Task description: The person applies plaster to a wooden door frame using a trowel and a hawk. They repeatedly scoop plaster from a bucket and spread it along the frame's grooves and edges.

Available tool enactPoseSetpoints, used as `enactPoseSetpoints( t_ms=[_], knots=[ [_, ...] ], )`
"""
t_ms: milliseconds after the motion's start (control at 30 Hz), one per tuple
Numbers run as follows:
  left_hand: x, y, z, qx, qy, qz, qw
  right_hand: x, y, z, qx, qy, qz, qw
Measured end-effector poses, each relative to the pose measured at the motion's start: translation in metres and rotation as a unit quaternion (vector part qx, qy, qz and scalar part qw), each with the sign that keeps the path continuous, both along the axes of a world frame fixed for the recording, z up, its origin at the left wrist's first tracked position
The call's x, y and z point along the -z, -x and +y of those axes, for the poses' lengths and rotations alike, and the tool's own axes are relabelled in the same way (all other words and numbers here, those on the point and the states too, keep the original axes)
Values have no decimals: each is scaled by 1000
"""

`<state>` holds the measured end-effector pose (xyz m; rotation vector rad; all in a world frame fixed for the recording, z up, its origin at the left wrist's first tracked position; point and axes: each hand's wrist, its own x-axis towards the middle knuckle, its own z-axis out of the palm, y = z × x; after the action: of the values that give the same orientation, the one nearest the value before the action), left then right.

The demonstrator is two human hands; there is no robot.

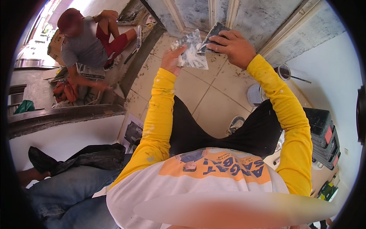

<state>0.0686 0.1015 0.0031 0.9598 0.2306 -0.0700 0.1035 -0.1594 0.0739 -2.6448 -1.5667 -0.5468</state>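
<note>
In my left hand (172, 59) is a thin flat plate (193, 57) smeared with white and grey paste, its face turned up. My right hand (239, 47) grips a dark flat spreader (217, 30), fingers laid across its top. The spreader's lower edge meets or overlaps the plate's right side, where a dab of white paste shows. Just beyond both hands rises a panelled surface (194, 15) with pale mouldings and patchy grey-white smears. Whether the spreader touches that panel I cannot tell.
A paint can (254, 94) and another open can (283, 71) with a stick stand right of my legs. Black stacked cases (318, 124) are farther right. At left a person (84, 49) sits low; jeans-clad legs (76, 191) are close beside me. Tiled floor (198, 87) has dirt spots.
</note>
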Motion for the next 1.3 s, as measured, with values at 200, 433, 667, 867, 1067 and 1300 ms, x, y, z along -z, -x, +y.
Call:
enactPoseSetpoints(
  t_ms=[200,433,667,867,1067,1300],
  knots=[
    [-5,-7,26,-192,71,-54,977,50,-21,1,74,-9,208,975],
    [-7,-3,21,-169,72,-54,982,125,-64,41,297,-564,300,710],
    [-13,3,17,-125,88,-79,985,126,-84,74,320,-608,224,691],
    [-7,-2,19,-121,98,-73,985,129,-89,91,325,-584,165,725],
    [-4,-7,17,-108,101,-58,987,122,-81,69,280,-570,242,733],
    [-13,-4,10,-124,91,-35,987,123,-73,73,299,-578,166,741]
  ],
)
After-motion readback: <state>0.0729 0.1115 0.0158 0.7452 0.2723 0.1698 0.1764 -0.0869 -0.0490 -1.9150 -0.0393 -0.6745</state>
